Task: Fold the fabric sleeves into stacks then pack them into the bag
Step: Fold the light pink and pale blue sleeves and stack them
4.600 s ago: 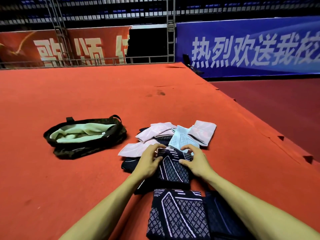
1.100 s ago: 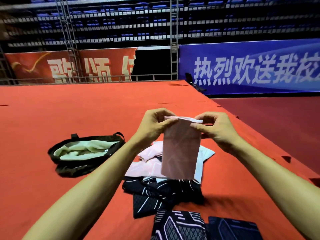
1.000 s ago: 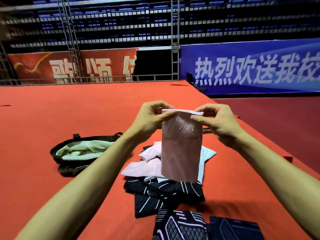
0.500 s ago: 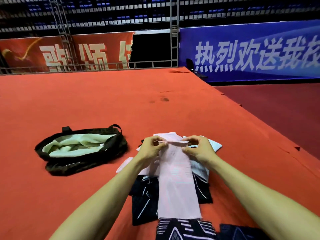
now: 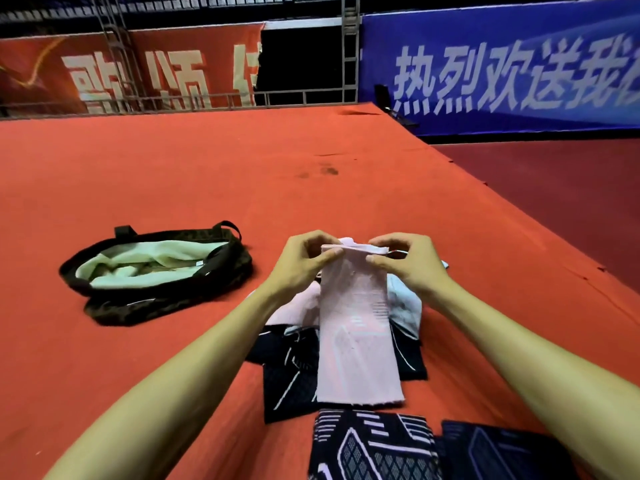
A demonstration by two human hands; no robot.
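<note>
A pink sleeve (image 5: 356, 334) lies stretched lengthwise toward me over the loose pile. My left hand (image 5: 304, 261) and my right hand (image 5: 405, 265) both pinch its far end, one at each corner. Beneath it lie dark patterned sleeves (image 5: 287, 382), another pink sleeve (image 5: 294, 310) and a pale blue sleeve (image 5: 405, 306). A folded black-and-white stack (image 5: 370, 445) and a folded navy stack (image 5: 498, 452) sit nearest me. The dark bag (image 5: 159, 299) with pale green lining lies open to the left.
Everything rests on a red carpeted platform (image 5: 173, 174) whose right edge (image 5: 519, 223) drops to a darker red floor. Red and blue banners and metal scaffolding stand at the far back.
Both hands held the pink sleeve up hanging in the air a second ago; they have since lowered it flat over the pile, still gripping its top end.
</note>
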